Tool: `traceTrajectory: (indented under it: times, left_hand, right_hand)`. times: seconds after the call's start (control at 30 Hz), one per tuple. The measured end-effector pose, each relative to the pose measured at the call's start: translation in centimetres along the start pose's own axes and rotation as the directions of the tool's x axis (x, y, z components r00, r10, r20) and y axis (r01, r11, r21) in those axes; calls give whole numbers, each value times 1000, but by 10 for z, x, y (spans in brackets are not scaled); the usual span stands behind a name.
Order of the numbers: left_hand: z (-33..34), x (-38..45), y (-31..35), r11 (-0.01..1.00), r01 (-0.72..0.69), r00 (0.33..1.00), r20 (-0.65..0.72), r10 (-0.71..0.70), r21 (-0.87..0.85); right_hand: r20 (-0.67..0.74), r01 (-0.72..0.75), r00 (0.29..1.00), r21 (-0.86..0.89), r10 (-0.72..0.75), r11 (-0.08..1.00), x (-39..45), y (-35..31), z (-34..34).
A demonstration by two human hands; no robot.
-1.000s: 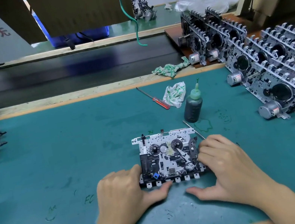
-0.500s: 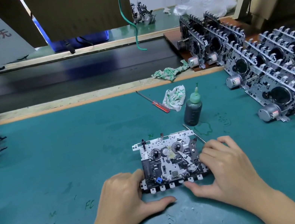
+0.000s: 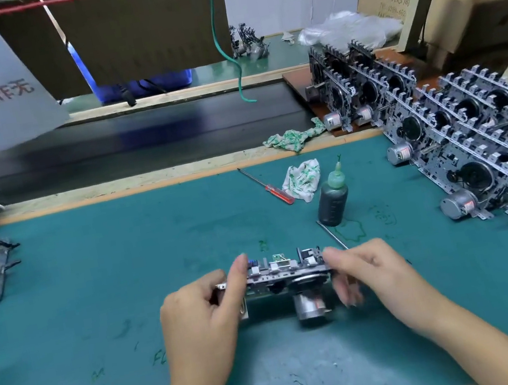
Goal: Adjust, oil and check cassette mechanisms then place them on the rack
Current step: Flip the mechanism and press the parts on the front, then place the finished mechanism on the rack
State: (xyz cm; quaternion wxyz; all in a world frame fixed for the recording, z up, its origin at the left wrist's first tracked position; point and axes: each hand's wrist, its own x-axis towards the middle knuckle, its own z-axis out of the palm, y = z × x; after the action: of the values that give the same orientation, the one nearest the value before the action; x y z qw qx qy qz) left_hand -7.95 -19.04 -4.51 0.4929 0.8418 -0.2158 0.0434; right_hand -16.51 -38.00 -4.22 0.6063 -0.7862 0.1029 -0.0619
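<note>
Gripping a cassette mechanism (image 3: 286, 275) by its short ends, left hand (image 3: 199, 314) and right hand (image 3: 371, 270) fingers curled round, tilted above the near table (image 3: 96, 305). Likely rigid, light, with delicate parts; edges safest.

Bare mat (image 3: 126, 282) lies left; oil bottle (image 3: 332, 202) and racked mechanisms (image 3: 475, 146) crowd the right.
</note>
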Motion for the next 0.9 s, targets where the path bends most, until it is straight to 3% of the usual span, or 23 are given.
traceTrajectory:
  times: [0.1,0.3,0.37,0.43,0.5,0.57,0.67,0.73,0.9]
  left_hand:
    - [4,3,-2,991,112,993,50,-108,-75]
    - [4,8,-7,981,185,977,120,-178,-53]
    - [0,9,-6,985,148,980,124,-158,84]
    - [-5,10,-4,941,41,996,60,-64,337]
    - [-12,12,0,898,-81,995,-12,95,433]
    - [-16,17,4,917,-221,974,24,226,332]
    - [-13,27,10,914,-391,898,259,355,105]
    - [-7,33,15,913,-407,841,395,370,11]
    - [4,38,14,905,-423,826,390,407,-50]
  right_hand:
    - [-53,-121,991,97,127,988,6,-2,5]
    - [-51,-166,984,75,170,983,9,-5,6]
    - [-40,-162,986,13,162,987,10,-5,4]
    - [-54,-132,991,-140,125,981,8,-3,-1]
    - [-153,-36,988,-373,-23,927,6,3,-10]
    - [-157,88,969,-497,-189,863,6,4,-15]
    - [5,191,978,-430,-209,883,12,1,-7]
    - [-1,203,976,-365,-218,909,18,1,-2]
    - [-10,116,993,-211,-120,971,24,0,-3]
